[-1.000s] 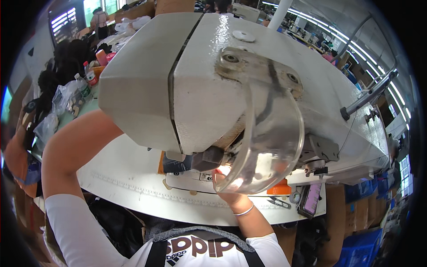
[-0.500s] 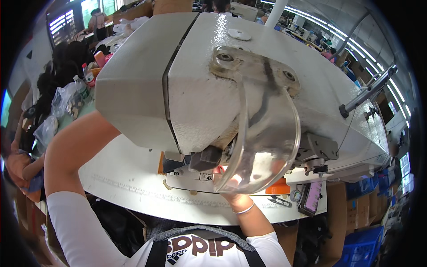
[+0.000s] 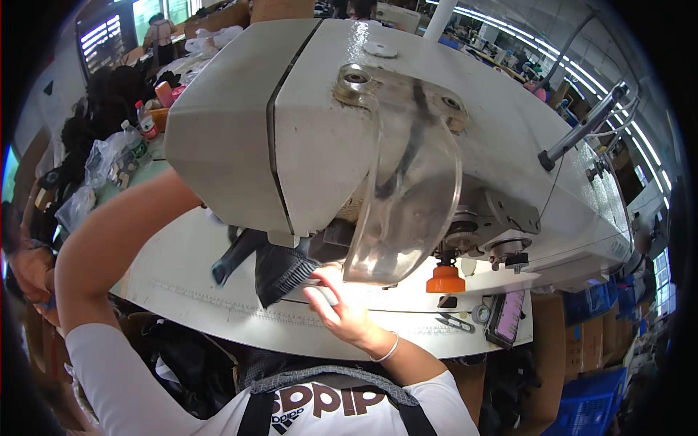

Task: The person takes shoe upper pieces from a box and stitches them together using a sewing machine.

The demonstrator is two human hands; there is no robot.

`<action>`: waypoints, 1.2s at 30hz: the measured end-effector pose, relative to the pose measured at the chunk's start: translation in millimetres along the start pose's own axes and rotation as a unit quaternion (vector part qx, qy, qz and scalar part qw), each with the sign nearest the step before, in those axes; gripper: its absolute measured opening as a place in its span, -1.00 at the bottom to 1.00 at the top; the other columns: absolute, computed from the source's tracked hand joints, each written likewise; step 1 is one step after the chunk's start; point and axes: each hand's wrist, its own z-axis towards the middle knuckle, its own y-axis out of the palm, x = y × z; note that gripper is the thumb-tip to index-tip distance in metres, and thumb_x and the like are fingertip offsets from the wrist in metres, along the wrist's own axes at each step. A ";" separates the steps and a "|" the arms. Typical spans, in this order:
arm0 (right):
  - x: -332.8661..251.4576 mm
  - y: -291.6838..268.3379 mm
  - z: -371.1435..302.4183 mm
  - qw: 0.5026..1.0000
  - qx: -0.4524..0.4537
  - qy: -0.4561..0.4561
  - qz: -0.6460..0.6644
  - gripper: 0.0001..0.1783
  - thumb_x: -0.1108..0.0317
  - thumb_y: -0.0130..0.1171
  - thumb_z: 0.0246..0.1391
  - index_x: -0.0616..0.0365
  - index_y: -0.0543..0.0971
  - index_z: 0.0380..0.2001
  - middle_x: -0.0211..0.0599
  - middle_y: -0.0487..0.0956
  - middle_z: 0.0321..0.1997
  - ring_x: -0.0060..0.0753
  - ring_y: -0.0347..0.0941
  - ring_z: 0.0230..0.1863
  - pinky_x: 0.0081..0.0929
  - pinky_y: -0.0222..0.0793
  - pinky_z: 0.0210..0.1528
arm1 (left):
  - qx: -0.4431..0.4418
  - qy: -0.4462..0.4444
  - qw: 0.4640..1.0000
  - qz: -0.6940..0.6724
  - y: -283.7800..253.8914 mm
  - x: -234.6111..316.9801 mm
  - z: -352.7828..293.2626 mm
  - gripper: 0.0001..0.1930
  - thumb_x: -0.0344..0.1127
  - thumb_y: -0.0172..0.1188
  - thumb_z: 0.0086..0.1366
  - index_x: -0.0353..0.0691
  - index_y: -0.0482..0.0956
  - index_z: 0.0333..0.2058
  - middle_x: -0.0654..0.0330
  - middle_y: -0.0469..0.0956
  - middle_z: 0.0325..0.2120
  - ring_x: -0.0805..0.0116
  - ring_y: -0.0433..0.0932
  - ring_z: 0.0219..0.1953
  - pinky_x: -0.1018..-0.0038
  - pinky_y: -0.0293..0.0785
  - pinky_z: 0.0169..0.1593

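Note:
A white sewing machine head [image 3: 218, 145] fills the middle of the view, with a clear plastic guard [image 3: 414, 196] on its front. Below it, a black fabric piece [image 3: 280, 272] with a ribbed or stitched edge lies over the pale work table [image 3: 189, 269]. My right hand [image 3: 345, 309], a bangle at its wrist, is by the fabric's right edge; its bent fingers look closed on that edge, partly overlapping it. My left forearm [image 3: 123, 225] reaches behind the machine head, which hides the left hand.
Thread snips [image 3: 456, 323], a small roll [image 3: 480, 313] and a dark case with a purple face [image 3: 507, 320] lie at the table's right. An orange knob-shaped part [image 3: 445, 278] is under the machine. Bottles [image 3: 136, 142] and plastic bags stand left; a blue crate [image 3: 589, 407] sits low right.
My right hand has come out from under the guard, moving left. The black fabric now shows farther out, toward me and left. The view has shifted slightly, and my left elbow is farther left.

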 end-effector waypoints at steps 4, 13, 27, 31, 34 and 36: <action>-10.4 33.3 6.8 0.963 -0.024 0.097 0.251 -0.61 0.23 0.15 0.31 0.20 0.50 0.11 -0.13 0.58 0.04 -0.12 0.55 -0.02 -0.31 0.42 0.09 | 0.017 0.007 0.999 0.026 7.0 5.3 -6.1 -0.29 -0.18 0.49 -0.09 -0.10 0.52 0.11 0.09 0.55 0.01 0.09 0.51 0.08 0.17 0.44 0.12; -17.3 42.8 1.7 0.979 0.072 0.041 0.188 -0.67 0.35 0.27 0.21 0.31 0.51 -0.04 -0.07 0.61 -0.16 -0.17 0.56 -0.17 -0.36 0.45 -0.05 | 0.051 -0.004 0.994 0.094 34.6 11.7 -15.5 -0.29 -0.18 0.49 -0.09 -0.10 0.51 0.12 0.09 0.55 0.02 0.09 0.51 0.09 0.17 0.44 0.13; -23.7 59.2 -15.2 0.961 0.157 0.068 0.218 -0.88 0.46 0.21 0.20 0.29 0.57 -0.40 -0.23 0.53 -0.60 -0.33 0.45 -0.61 -0.40 0.34 -0.49 | 0.324 0.003 0.946 -0.013 95.7 87.0 -34.9 -0.57 -0.24 0.39 0.09 -0.08 0.63 -0.02 0.08 0.54 0.00 0.06 0.50 0.07 0.10 0.29 0.23; -29.9 57.1 -27.0 0.947 0.150 0.083 0.270 -0.90 0.49 0.11 0.30 0.30 0.56 -0.24 -0.43 0.55 -0.43 -0.63 0.40 -0.43 -0.55 0.36 -0.36 | 0.462 -0.038 0.886 0.006 130.4 106.5 -7.6 -0.71 -0.22 0.45 0.00 -0.01 0.70 -0.24 0.23 0.59 -0.15 0.24 0.58 -0.20 0.19 0.39 0.08; -31.3 54.1 -28.6 0.946 0.163 0.075 0.271 -0.90 0.49 0.10 0.30 0.29 0.54 -0.31 -0.46 0.51 -0.49 -0.65 0.35 -0.48 -0.56 0.31 -0.41 | 0.494 -0.050 0.868 0.010 137.0 106.2 -3.1 -0.77 -0.24 0.45 -0.02 -0.03 0.70 -0.33 0.25 0.61 -0.21 0.26 0.57 -0.26 0.25 0.42 -0.03; -31.3 52.1 -28.2 0.952 0.154 0.085 0.251 -0.90 0.49 0.11 0.29 0.29 0.54 -0.32 -0.47 0.50 -0.50 -0.65 0.35 -0.49 -0.56 0.30 -0.42 | 0.496 -0.057 0.866 0.009 136.1 105.8 -2.2 -0.80 -0.25 0.45 -0.02 -0.04 0.70 -0.36 0.26 0.62 -0.23 0.27 0.57 -0.27 0.26 0.42 -0.07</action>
